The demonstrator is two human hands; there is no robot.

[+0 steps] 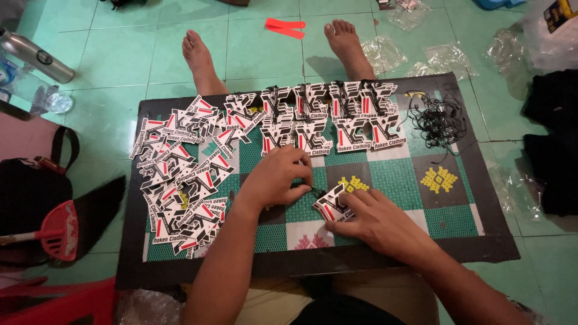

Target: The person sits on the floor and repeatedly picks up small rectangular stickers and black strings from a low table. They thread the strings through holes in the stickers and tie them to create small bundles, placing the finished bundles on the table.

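My left hand is curled, its fingertips pinching a thin black string at the top of a black, white and red cardboard tag. My right hand lies flat on the chequered board and presses that tag down with its fingers. A loose heap of the same tags lies to the left of my left hand. Beyond my hands, rows of tags with black strings are laid out along the far edge.
A tangle of black strings lies at the board's far right. My two bare feet rest on the green tiled floor past the board. A black bag, a red dustpan and a metal bottle are at left; dark clothes at right.
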